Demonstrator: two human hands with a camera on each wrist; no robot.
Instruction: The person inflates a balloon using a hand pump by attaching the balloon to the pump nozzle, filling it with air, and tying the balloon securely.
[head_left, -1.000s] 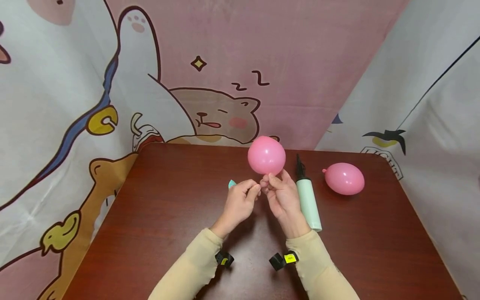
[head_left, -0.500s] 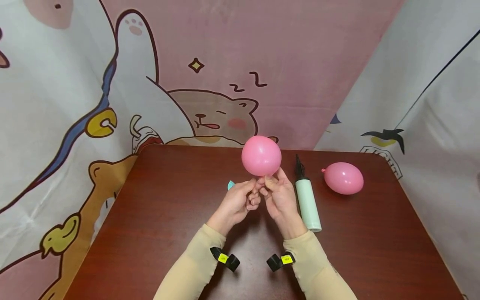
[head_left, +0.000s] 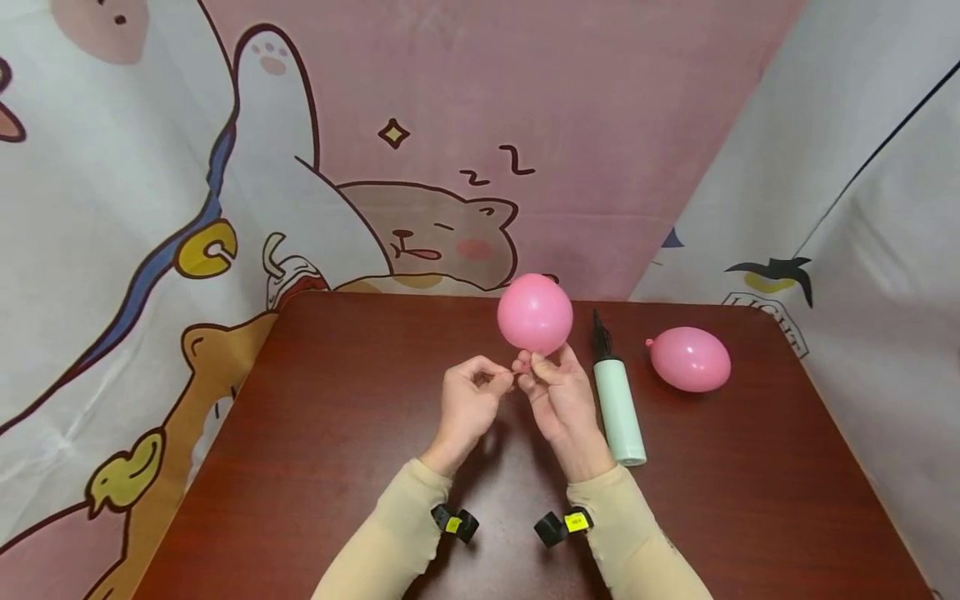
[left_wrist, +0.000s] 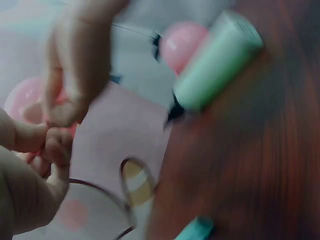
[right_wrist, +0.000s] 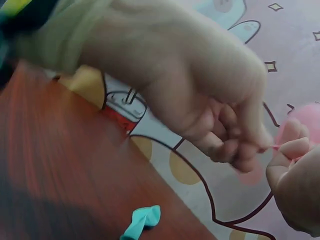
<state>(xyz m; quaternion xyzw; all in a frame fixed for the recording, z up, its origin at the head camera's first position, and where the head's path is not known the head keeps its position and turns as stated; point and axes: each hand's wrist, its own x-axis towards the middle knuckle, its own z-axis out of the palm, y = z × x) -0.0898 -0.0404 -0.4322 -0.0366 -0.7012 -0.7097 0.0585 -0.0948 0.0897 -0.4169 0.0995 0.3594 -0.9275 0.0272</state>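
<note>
A round, inflated pink balloon (head_left: 535,313) stands above both hands over the far part of the table. My right hand (head_left: 561,404) pinches it at the base, thumb and fingers just under the round body. With thumb and forefinger, my left hand (head_left: 471,404) pinches the end of the balloon's neck and draws it out to the left. In the right wrist view the thin pink neck (right_wrist: 276,147) stretches between the two hands. The left wrist view shows the fingertips of both hands close together, partly covering the balloon (left_wrist: 25,97).
A pale green hand pump (head_left: 619,412) with a black nozzle lies right of my right hand. Farther right rests a second, tied pink balloon (head_left: 690,359). A limp teal balloon (right_wrist: 145,218) lies on the brown table (head_left: 337,467), hidden behind my left hand in the head view.
Half a second ago the hands were together under the balloon; now the left hand has pulled away leftward with the neck. The balloon has shifted slightly right.
</note>
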